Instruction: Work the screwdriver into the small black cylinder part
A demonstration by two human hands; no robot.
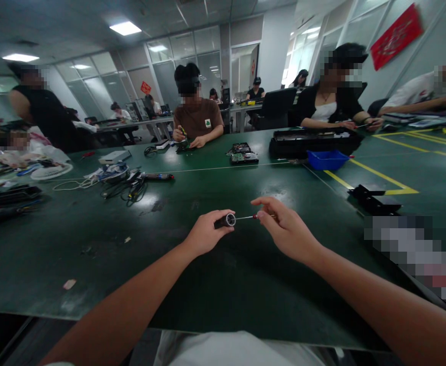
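Note:
A short black cylinder (223,221) with a silver ring at its open end is held in my left hand (206,233), fingers wrapped round it, the open end facing right. My right hand (284,223) pinches the red handle of a thin screwdriver (246,217) between thumb and fingers. The metal shaft points left and its tip meets the open end of the cylinder; how far in it reaches I cannot tell. Both hands are above the green table (223,284), near its front edge.
Cables (131,188) and a dark rod-like tool (158,177) lie at the left. Opened electronics (243,153), a long black housing (303,145) and a blue tray (327,160) are further back. Black brackets (375,200) lie at the right. Several people sit across the table.

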